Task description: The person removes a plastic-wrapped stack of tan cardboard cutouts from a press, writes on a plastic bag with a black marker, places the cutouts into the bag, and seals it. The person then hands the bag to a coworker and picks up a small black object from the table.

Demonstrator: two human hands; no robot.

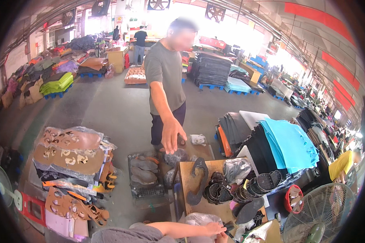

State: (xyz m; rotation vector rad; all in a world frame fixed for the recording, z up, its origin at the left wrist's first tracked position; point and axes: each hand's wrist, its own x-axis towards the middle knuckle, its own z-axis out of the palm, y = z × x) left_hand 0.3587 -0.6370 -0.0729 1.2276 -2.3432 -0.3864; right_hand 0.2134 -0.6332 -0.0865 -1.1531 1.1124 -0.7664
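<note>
Left hand (213, 229): fingers curled, pinching a dark sole piece (229, 227) at the table's (186, 178) near edge.
Right hand (222, 238): mostly cut off; grip cannot be told.
Co-worker's hand (172, 135): spread above the table's far end.

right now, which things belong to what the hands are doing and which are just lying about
In hand: left hand, small black sole pieces, clear plastic bag.
Lying about: turquoise foam sheets, grey wire-caged fan, brown cut-out sheets.
</note>
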